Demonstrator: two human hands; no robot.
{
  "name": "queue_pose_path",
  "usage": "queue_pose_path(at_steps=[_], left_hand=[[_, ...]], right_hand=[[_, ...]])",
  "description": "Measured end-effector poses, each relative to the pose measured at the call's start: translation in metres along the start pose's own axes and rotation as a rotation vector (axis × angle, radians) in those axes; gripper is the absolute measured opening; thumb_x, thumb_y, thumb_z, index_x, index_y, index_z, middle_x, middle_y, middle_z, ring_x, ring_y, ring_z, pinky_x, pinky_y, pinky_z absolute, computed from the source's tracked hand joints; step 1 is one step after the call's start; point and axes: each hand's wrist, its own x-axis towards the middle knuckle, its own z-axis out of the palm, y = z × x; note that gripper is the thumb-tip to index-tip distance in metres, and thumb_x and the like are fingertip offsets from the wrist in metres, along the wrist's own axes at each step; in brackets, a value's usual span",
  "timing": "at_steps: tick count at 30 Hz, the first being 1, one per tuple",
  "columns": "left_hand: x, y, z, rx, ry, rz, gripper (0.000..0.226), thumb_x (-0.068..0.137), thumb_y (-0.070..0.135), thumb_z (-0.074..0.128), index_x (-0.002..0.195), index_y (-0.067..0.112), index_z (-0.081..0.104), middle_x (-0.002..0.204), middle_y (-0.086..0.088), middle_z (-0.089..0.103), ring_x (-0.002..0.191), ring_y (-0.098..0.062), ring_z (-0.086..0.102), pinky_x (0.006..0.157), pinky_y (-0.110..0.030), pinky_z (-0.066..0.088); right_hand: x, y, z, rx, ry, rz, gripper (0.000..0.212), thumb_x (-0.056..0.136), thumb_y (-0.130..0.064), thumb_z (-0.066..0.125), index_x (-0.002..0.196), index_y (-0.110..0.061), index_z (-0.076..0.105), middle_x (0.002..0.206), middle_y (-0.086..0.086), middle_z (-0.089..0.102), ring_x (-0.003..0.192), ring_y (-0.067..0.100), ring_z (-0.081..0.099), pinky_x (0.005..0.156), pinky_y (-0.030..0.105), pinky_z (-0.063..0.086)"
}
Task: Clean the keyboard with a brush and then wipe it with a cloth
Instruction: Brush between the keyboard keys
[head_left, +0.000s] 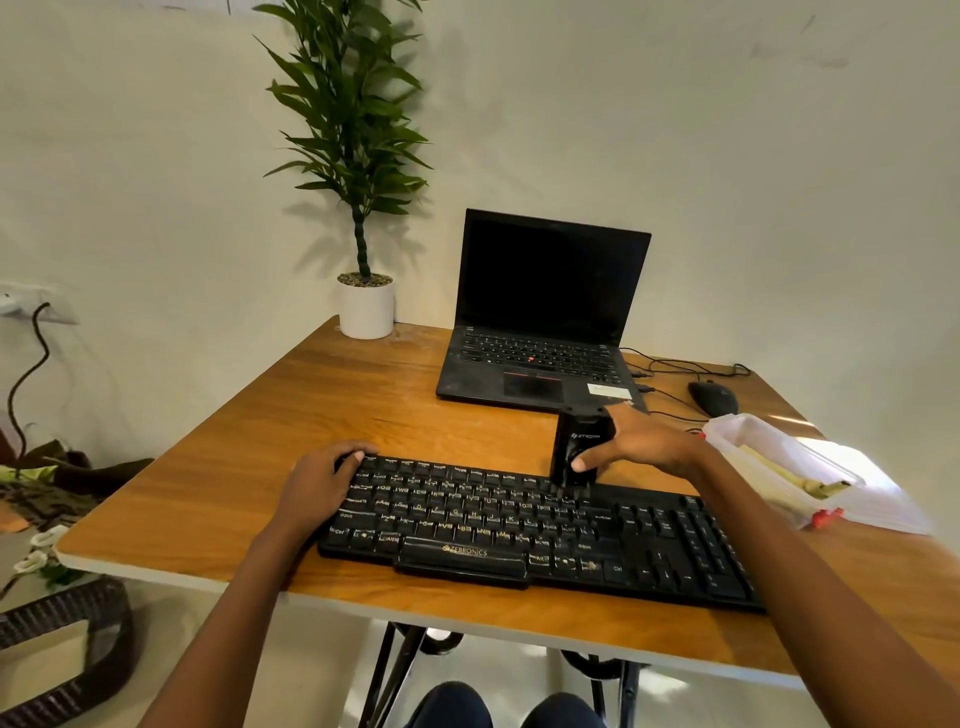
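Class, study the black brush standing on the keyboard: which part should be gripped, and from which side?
Grip the tall flat-sided body of the black block-shaped brush from the right, thumb on the near face, fingers behind, as the right hand does. It stands upright, bristles down on the black keyboard.

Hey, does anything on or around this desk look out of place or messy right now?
Nothing looks spilled or broken. The keyboard looks grimy, with yellowish marks on its keys, near where the right hand holds the brush. Off the desk, white flowers lie loose on the floor at the left.
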Motion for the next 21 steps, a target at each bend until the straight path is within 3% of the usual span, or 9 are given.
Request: queue_pose_path(at_steps=[3, 6, 10, 21], left_hand=[[0.001, 0.002, 0.0, -0.004, 0.002, -0.003, 0.023, 0.096, 0.01, 0.05, 0.107, 0.016, 0.069, 0.115, -0.004, 0.066, 0.102, -0.015, 0.057, 0.076, -0.024, 0.041], [0.001, 0.0, 0.001, -0.009, 0.006, -0.001, 0.023, 0.095, 0.01, 0.05, 0.107, 0.017, 0.069, 0.115, -0.004, 0.067, 0.107, -0.019, 0.059, 0.081, -0.026, 0.042], [0.001, -0.001, 0.0, -0.019, 0.003, -0.025, 0.023, 0.095, 0.011, 0.05, 0.106, 0.018, 0.069, 0.114, -0.003, 0.067, 0.098, -0.016, 0.059, 0.077, -0.028, 0.044], [0.001, 0.0, 0.0, -0.018, 0.005, -0.024, 0.023, 0.096, 0.012, 0.05, 0.105, 0.021, 0.069, 0.116, -0.002, 0.066, 0.108, -0.018, 0.058, 0.081, -0.027, 0.044]], right_hand=[[0.003, -0.001, 0.002, -0.007, 0.061, -0.023, 0.038, 0.075, -0.005, 0.072, 0.107, -0.016, 0.054, 0.102, 0.0, 0.063, 0.091, 0.006, 0.06, 0.062, 0.011, 0.048], [0.004, -0.002, 0.005, -0.008, 0.016, -0.019, 0.042, 0.074, -0.006, 0.073, 0.112, -0.01, 0.055, 0.106, 0.003, 0.064, 0.095, 0.01, 0.061, 0.066, 0.015, 0.05], [0.005, -0.002, 0.009, 0.043, 0.074, -0.053, 0.041, 0.075, -0.007, 0.071, 0.11, -0.016, 0.051, 0.101, -0.002, 0.062, 0.094, 0.013, 0.061, 0.063, 0.016, 0.05], [0.012, -0.01, 0.017, 0.025, 0.006, -0.089, 0.036, 0.076, -0.009, 0.072, 0.1, -0.026, 0.051, 0.1, -0.003, 0.061, 0.091, 0.01, 0.061, 0.066, 0.02, 0.053]])
